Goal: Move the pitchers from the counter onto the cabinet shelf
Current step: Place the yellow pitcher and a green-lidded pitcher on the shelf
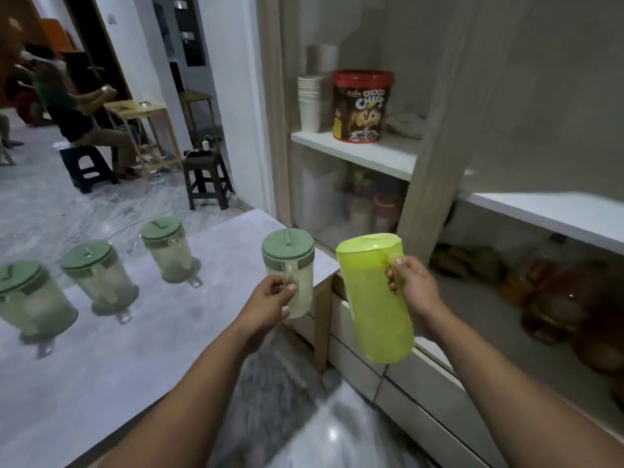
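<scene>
My left hand point(270, 297) grips the handle of a clear pitcher with a green lid point(288, 265), held in the air past the counter's right end. A lime-green pitcher point(371, 298) hangs from my right hand point(413, 285), which is closed around its handle in front of the cabinet. Three more clear pitchers with green lids stand on the grey counter point(101, 366): one at the far left point(30, 298), one in the middle point(98, 275), one further back point(167, 248). The white cabinet shelf point(547, 214) is at the right.
An upper shelf point(354, 150) holds a Choco Chips tub point(361, 106) and stacked white cups point(309, 103). Jars sit behind glass lower in the cabinet. Brown containers point(557, 298) fill the compartment under the white shelf. A person sits on a stool at the far left; a dark stool point(206, 180) stands nearby.
</scene>
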